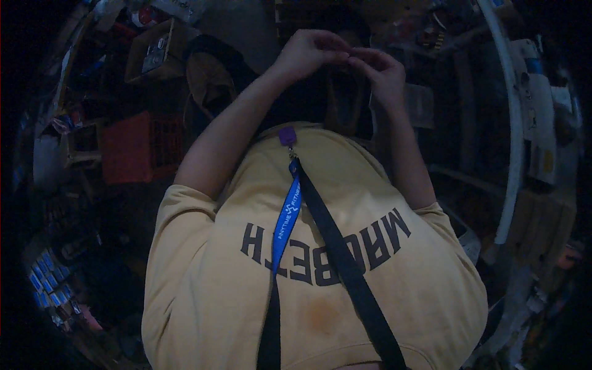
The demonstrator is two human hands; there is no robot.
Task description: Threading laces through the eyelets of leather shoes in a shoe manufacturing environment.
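Both hands are raised at the top middle of the view, with their fingertips meeting. My left hand [310, 52] is closed, its thumb and fingers pinched together. Opposite it, my right hand [385, 71] pinches in the same way, thumb against forefinger. Whatever lies between the fingertips is too small and dark to make out. Below the hands, a blue and black lanyard [287, 213] with a purple clip piece [287, 136] hangs over my yellow shirt [246, 296].
A red plastic crate [128, 148] stands to the left, with an open box [161, 52] farther off. A long pale pole or edge [513, 123] runs down the right side. Small blue-and-white packs [48, 274] lie at the lower left. The light is dim.
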